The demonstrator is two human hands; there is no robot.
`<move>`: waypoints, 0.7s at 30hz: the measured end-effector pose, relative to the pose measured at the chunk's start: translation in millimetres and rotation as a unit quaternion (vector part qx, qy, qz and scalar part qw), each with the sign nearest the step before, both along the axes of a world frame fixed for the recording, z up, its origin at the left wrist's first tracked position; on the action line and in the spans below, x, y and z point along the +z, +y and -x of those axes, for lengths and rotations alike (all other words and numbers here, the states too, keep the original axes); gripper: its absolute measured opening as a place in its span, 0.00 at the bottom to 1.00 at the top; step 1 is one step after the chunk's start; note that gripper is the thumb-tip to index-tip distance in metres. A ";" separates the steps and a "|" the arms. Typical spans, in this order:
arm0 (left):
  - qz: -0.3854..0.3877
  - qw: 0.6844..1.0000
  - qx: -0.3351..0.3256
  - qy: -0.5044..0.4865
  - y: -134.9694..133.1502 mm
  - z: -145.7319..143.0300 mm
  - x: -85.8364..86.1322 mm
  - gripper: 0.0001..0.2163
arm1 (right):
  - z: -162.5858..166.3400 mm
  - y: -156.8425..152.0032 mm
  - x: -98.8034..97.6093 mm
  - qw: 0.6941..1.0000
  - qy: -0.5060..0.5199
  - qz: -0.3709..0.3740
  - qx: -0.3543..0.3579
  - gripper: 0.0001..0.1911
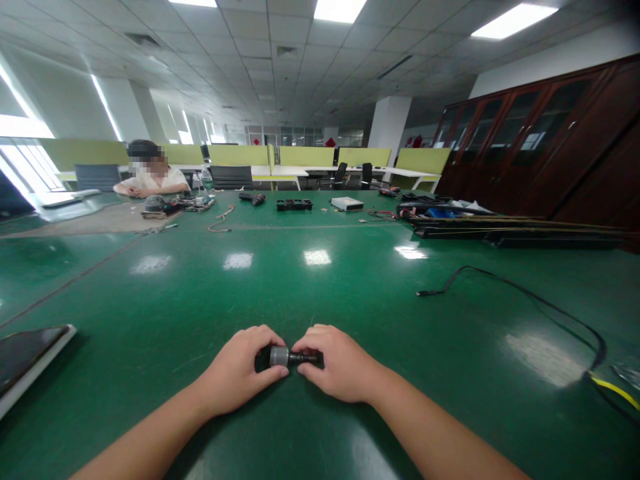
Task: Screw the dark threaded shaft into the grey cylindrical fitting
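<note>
Between my two hands lies a small metal part, a grey cylinder (279,357) with a thinner dark ridged shaft (300,359) running out to the right. My left hand (249,363) curls round the cylinder end, thumb below and fingers above. Around the shaft end, my right hand (336,363) closes the same way, with its thumb and fingertips near the middle of the part. Both hands rest low over the green tabletop (280,287). The exact kind of the part cannot be made out.
A tablet-like device (35,360) lies at the left edge. On the right a black cable (530,290) curves across the table. Along the far side are a drill-like tool (253,199), a black block (294,205), a silver box (347,204) and dark rails (500,230). A person (150,175) sits far left.
</note>
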State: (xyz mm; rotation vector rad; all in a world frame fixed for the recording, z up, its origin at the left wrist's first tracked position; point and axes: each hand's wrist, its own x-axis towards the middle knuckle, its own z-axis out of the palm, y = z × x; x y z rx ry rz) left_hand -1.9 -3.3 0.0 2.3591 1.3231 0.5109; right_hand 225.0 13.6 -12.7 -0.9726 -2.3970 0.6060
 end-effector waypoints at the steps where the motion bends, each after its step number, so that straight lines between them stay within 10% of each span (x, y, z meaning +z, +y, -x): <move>1: 0.000 1.000 0.000 -0.001 -0.1 -0.1 0.2 0.10 | 0.1 0.2 -0.5 1.000 0.002 -0.001 0.001 0.11; 21: -0.008 1.000 0.003 0.002 -1.1 -1.4 1.8 0.09 | -2.3 2.7 -1.2 1.000 0.015 0.008 -0.006 0.06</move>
